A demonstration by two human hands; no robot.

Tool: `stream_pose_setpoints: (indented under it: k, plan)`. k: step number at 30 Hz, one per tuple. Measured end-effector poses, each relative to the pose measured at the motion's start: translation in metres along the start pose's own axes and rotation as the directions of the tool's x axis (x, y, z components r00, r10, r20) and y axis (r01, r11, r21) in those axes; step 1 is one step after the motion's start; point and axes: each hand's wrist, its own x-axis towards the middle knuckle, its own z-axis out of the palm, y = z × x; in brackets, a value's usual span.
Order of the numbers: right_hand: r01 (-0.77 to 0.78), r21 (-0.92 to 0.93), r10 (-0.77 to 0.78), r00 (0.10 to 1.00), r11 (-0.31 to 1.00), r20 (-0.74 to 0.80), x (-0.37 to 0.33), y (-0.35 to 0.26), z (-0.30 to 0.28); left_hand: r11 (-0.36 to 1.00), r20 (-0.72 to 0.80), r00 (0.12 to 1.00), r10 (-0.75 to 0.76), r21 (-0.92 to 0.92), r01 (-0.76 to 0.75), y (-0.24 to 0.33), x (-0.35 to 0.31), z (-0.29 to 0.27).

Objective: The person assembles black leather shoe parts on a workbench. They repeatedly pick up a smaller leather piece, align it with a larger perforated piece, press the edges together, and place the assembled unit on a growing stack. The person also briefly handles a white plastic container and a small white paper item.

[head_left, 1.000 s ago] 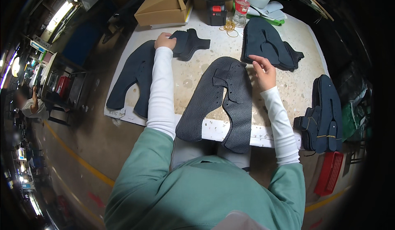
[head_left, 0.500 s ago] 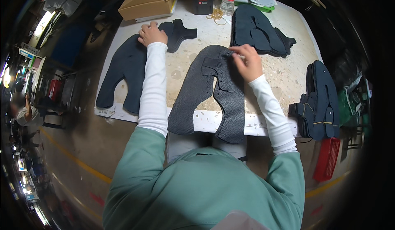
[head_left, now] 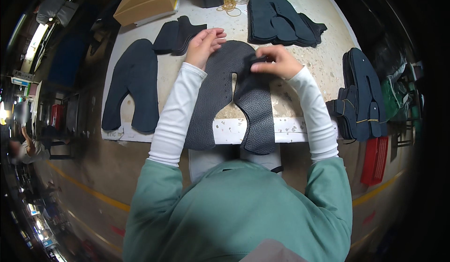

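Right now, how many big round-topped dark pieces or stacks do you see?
4: a smooth piece at left, a grained piece at centre, a stack at back right, a banded bundle at far right. More may be hidden underneath.

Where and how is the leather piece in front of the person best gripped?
Probably pinch the leather piece by its right leg's lower end, above and below, coming from the person's side: that end looks thin and juts past the near edge of the table.

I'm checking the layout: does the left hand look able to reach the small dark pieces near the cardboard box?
Probably yes: the left hand looks empty and is close beside the small dark pieces, with nothing seen lying over them.
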Motion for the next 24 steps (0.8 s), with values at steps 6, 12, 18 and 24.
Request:
stream_pose_setpoints:
  k: [6,12,18,24]
  plan:
    - [0.181,0.732,0.147,0.921,0.657,-0.360,-0.001,0.000,-0.007,0.833,0.381,0.923,-0.056,-0.491,0.254,-0.012,-0.012,0.039]
    - [0.107,0.576,0.254,0.822,0.810,-0.510,0.003,0.009,0.005,0.855,0.366,0.930,-0.022,-0.475,0.207,-0.006,-0.023,0.046]
    - [0.151,0.384,0.153,0.741,0.911,-0.654,-0.006,0.005,-0.016,0.922,0.307,0.951,-0.031,-0.358,0.146,-0.009,-0.024,0.046]
    - [0.329,0.346,0.149,0.500,0.879,-0.853,-0.020,0.007,-0.055,0.943,0.265,0.961,-0.075,-0.295,0.155,-0.010,-0.024,0.045]
